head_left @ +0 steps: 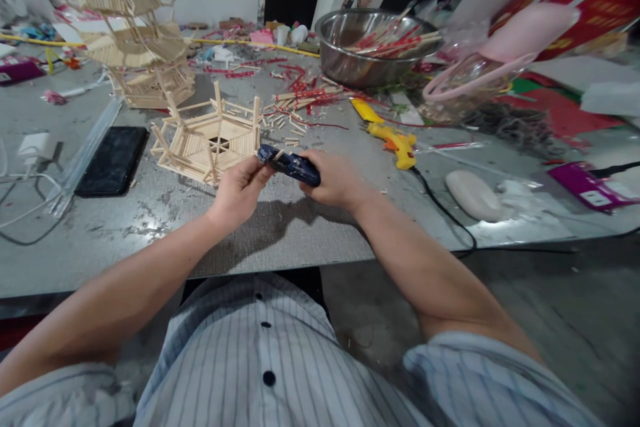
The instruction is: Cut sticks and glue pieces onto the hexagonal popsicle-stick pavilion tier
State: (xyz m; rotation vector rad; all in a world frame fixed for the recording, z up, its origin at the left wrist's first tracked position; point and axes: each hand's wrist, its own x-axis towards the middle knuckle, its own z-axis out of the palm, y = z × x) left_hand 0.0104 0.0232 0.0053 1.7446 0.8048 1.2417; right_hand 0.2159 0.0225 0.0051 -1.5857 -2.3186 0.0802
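Observation:
My right hand [333,177] is wrapped round a dark blue hand tool [295,167] with worn, pale marks; its exact kind does not show. A short pale piece of stick [280,155] shows against the tool's left part. At the tool's left end, my left hand [243,188] is closed in a pinch, and what lies between those fingers is hidden. Just behind the left hand, a six-sided frame of wooden sticks [195,147] with short upright posts rests on the table. Cut stick bits [290,121] lie scattered beyond the tool.
A tiered stick pagoda [135,47] stands at the back left, near a black phone [113,160]. Rightward lie a yellow glue gun [395,143] with its black cord and a pale oval object [473,195]. A steel bowl [340,63] holding sticks is behind, beside red-wrapped scraps [305,93].

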